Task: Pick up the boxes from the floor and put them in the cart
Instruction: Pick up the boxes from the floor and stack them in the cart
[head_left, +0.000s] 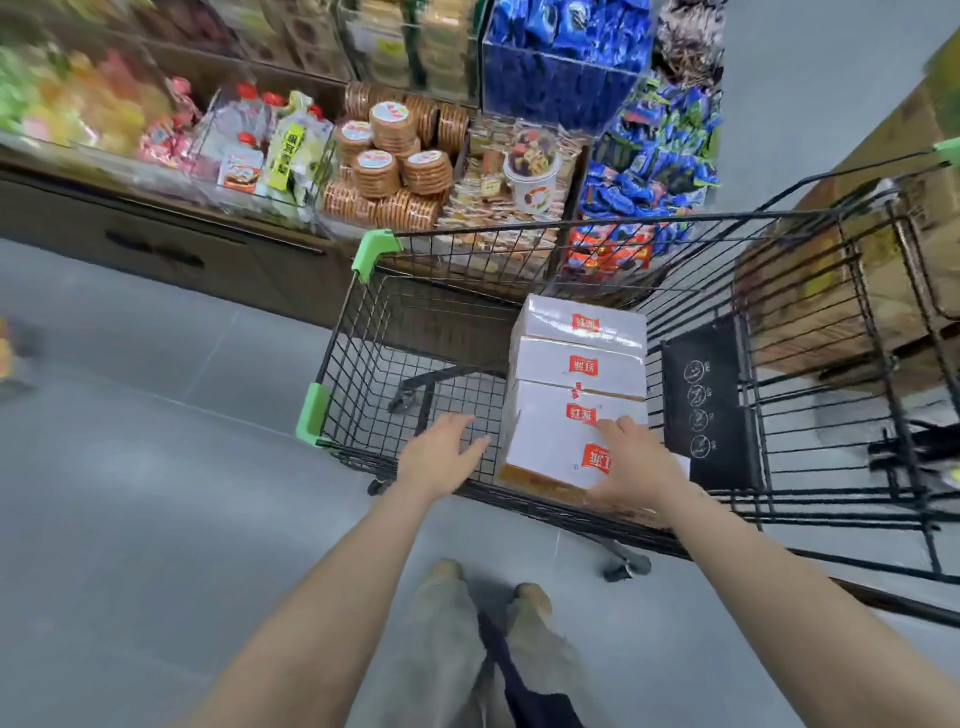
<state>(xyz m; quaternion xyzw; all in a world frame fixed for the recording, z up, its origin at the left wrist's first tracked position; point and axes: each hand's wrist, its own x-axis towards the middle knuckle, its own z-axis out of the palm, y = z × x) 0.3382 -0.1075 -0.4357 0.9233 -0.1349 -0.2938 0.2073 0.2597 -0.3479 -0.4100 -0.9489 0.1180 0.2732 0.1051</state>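
Note:
A black wire cart (363, 332) with green corner guards stands in front of me. Several white boxes with red labels (576, 374) lie in a row inside it, on the right part of the basket. My right hand (631, 462) rests on the right side of the nearest box (545, 452), fingers spread along its top and edge. My left hand (441, 454) hovers open just left of that box, over the cart's near rim, holding nothing. No box on the floor is in view.
A snack shelf (395, 171) with round biscuit packs, blue packets and bottles stands behind the cart. Brown cartons (831, 291) are stacked at the right. Grey tiled floor (156, 467) spreads to the left. My feet (488, 587) are just short of the cart.

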